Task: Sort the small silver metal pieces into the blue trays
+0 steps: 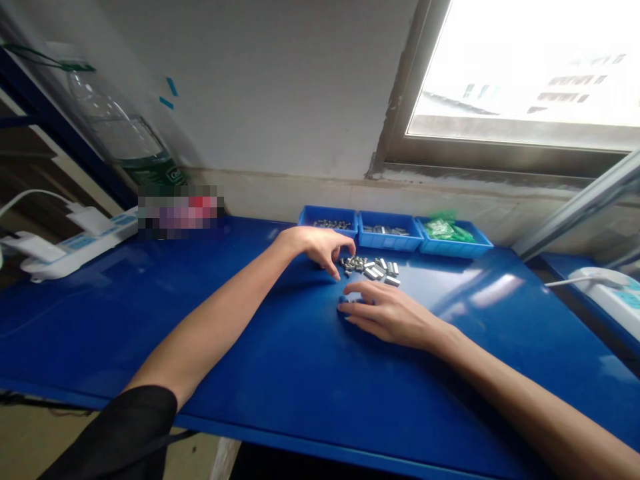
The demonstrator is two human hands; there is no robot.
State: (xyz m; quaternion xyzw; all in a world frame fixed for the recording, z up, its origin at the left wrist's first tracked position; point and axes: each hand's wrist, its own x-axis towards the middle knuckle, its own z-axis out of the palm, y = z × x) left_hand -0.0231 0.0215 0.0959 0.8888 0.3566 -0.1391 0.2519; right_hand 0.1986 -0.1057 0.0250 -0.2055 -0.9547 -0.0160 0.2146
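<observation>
My left hand (325, 248) is just left of a pile of small metal parts (356, 264), its thumb and fingers apart in a curve with nothing visible between them. Beside that pile lie several short silver metal pieces (380, 269), like little cylinders or blocks. In front of them, low over the blue table, my right hand (381, 312) has its fingers bent together. A small blue bit (343, 300) shows at its fingertips; its kind is too small to make out, and the thumb is mostly hidden.
Three blue bins stand along the wall: the left bin (327, 230) and middle bin (390, 239) contain metal parts, the right bin (457, 248) green plastic bags. A power strip (83, 247) and large bottle (120, 127) are at left. Another white power strip (613, 293) sits at right.
</observation>
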